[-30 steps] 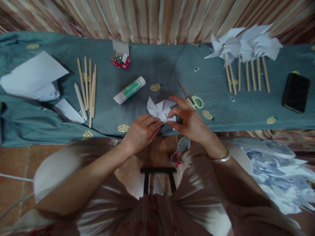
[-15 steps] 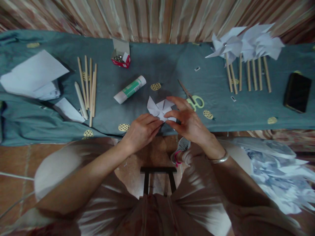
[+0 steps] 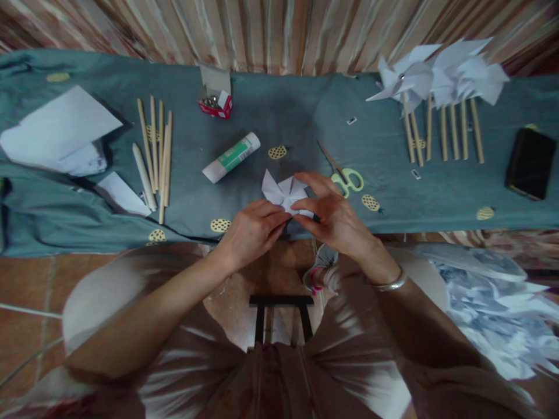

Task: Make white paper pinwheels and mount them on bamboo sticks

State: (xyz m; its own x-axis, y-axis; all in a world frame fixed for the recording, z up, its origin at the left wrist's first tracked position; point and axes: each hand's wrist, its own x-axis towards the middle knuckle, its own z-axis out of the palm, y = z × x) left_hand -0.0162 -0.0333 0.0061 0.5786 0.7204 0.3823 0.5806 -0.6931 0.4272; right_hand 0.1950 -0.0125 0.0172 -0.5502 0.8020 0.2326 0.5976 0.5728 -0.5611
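A white paper pinwheel (image 3: 274, 191) with folded blades is at the front edge of the cloth-covered table, between my two hands. My left hand (image 3: 252, 233) pinches its near left edge, fingers pressed together. From the right, my right hand (image 3: 334, 218) grips it with thumb and fingers over the blades and near the centre. The fingers cover part of the paper. Beyond my right hand lie scissors (image 3: 348, 181) with light green handles. A green and white glue stick (image 3: 233, 157) rests on the cloth beyond my left hand.
Wooden sticks (image 3: 162, 157) lie to the left, beside a stack of white paper (image 3: 61, 128). A small red box (image 3: 216, 105) holds metal pins. Finished pinwheels on sticks (image 3: 441, 78) and a black phone (image 3: 530, 163) are at the right. A bag of paper pieces (image 3: 502, 308) stands lower right.
Both hands keep nearly the same grip on the paper pinwheel. The view has shifted very slightly; nothing else has visibly moved.
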